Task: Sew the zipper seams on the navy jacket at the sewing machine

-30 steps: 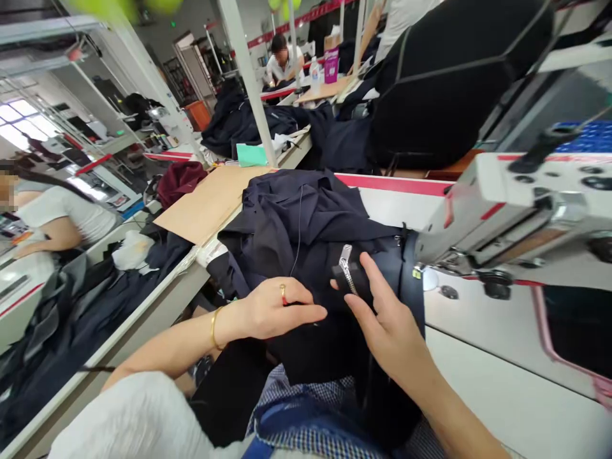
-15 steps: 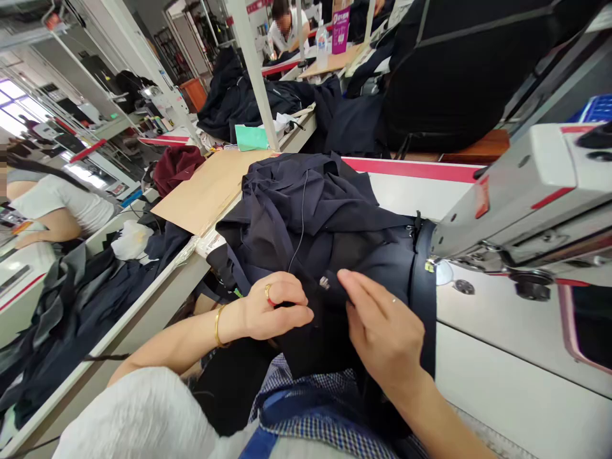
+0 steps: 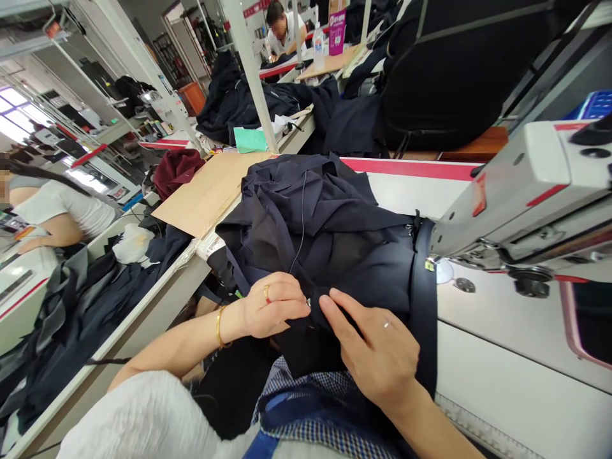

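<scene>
A: Where is the garment laid?
B: It is spread, rumpled, over the white table, beside the sewing machine.
A: And the hands?
B: A small metal piece is pinched by the left hand; the garment is pinched by the right hand.
A: Beyond?
B: Dark cloth is heaped; one co-worker is seen behind, another co-worker at left.

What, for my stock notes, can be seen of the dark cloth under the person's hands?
The cloth looks smooth, woven and navy to black. It lies on the table, crumpled at the back, flatter toward the right, where its edge lies by the sewing machine. A thin cord crosses its folds. The right hand has fingers on it; the left hand has fingers at a small shiny bit. One piece or several: I can't tell.
</scene>
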The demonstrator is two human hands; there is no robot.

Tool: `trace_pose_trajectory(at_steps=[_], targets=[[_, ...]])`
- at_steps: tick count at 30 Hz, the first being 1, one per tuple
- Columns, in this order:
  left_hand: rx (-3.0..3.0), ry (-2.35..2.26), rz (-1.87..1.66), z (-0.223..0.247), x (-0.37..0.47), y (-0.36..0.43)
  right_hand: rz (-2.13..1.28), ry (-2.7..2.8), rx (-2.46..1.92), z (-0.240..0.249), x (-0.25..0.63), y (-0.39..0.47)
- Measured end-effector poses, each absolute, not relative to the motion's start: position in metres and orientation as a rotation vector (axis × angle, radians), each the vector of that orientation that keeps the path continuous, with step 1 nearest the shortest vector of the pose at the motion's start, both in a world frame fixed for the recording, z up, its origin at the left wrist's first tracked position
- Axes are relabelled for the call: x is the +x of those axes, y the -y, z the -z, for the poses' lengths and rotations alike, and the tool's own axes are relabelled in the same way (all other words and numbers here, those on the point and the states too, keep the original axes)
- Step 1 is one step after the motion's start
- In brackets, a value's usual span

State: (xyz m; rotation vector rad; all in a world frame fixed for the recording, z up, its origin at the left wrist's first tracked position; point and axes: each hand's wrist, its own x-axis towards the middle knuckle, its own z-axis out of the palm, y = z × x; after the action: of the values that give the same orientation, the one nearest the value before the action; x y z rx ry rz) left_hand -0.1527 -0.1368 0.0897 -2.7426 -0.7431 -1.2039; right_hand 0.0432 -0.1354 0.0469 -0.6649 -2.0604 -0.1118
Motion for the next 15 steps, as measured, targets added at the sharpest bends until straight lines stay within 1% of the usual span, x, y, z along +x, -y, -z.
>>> trace_pose_trajectory(at_steps=[4, 8, 10, 12, 15], targets=[[-2.694, 0.834, 1.089, -0.093, -0.149, 0.139, 0.153, 2.075, -0.649, -0.050, 0.043, 0.137], [-2.704, 0.857, 1.136, -0.093, -0.145, 0.137, 0.158, 2.075, -0.638, -0.053, 0.040, 0.138], [-2.796, 0.988, 1.199, -0.101, -0.147, 0.135, 0.098, 2.107, -0.671, -0.058, 0.039, 0.137], [-2.824, 1.164, 1.408, -0.119, -0.161, 0.134, -0.004, 2.200, -0.763, -0.067, 0.039, 0.130], [-2.412, 1.249, 1.944, -0.164, -0.208, 0.136, -0.194, 2.430, -0.862, -0.083, 0.043, 0.108]])
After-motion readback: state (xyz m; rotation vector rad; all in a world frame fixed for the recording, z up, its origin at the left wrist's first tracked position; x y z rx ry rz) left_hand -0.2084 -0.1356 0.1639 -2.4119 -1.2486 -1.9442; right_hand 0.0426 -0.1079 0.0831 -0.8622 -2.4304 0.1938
